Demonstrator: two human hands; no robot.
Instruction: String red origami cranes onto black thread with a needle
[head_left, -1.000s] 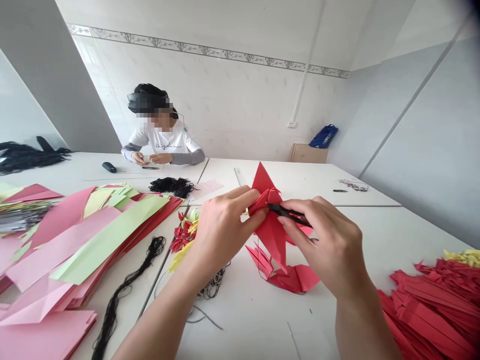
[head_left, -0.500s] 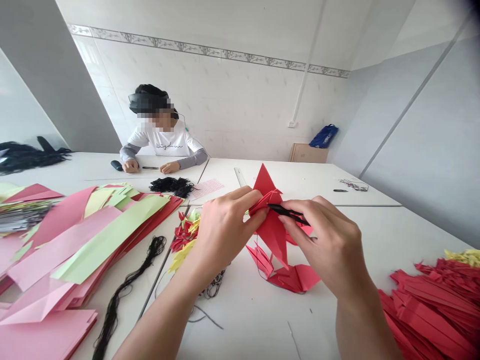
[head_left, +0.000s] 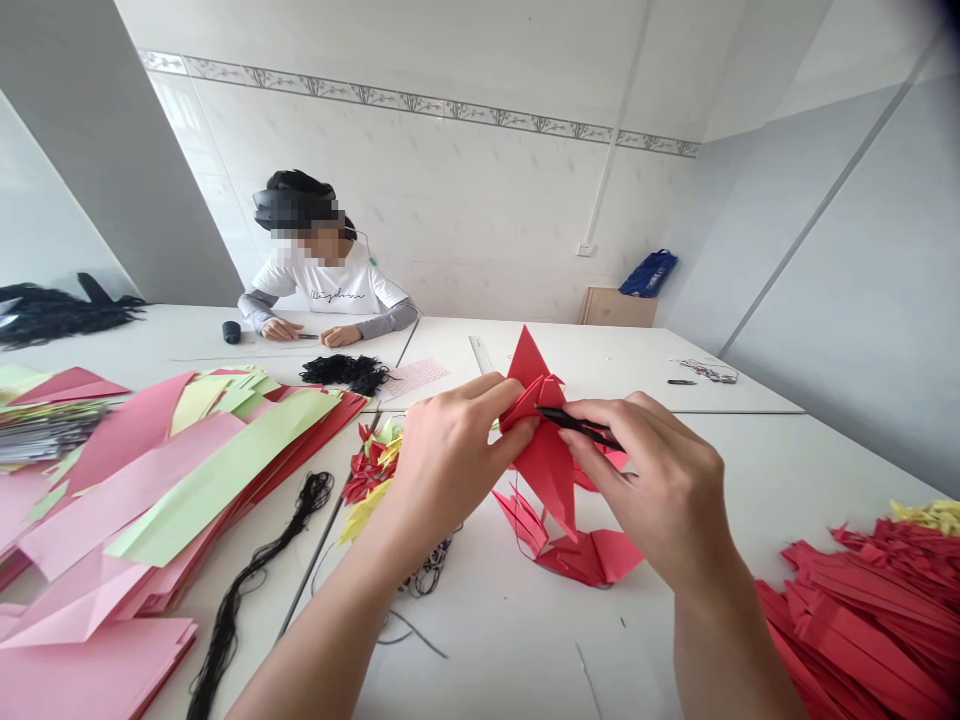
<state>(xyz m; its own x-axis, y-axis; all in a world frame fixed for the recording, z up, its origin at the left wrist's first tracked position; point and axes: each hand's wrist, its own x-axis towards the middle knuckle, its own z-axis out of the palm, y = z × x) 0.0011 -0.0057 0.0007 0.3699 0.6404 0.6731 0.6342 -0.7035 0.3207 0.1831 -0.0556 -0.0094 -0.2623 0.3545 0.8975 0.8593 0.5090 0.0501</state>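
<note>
I register the co-worker's right hand [head_left: 282,329] now parted from the left hand [head_left: 340,337], clear of the dark rounded object [head_left: 231,332], and relocated to the thin black tool [head_left: 307,336]; the object has turned.

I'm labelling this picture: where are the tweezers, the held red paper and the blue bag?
Tweezers [head_left: 568,419], head view, front part.
Held red paper [head_left: 549,472], head view, lower flap.
Blue bag [head_left: 649,274], head view, middle.

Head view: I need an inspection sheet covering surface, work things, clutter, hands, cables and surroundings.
Surface: white table, partly covered by paper.
Work things: folded red paper, black tweezer-like tool with its tip at the paper.
Clutter: coloured paper strips and black thread bundle at left, red paper pile at right.
Hands: left hand grips the paper; right hand holds the tool.
Cables: loose dark cords by left forearm; type unclear.
Surroundings: seated co-worker, wall, blue bag.
</note>
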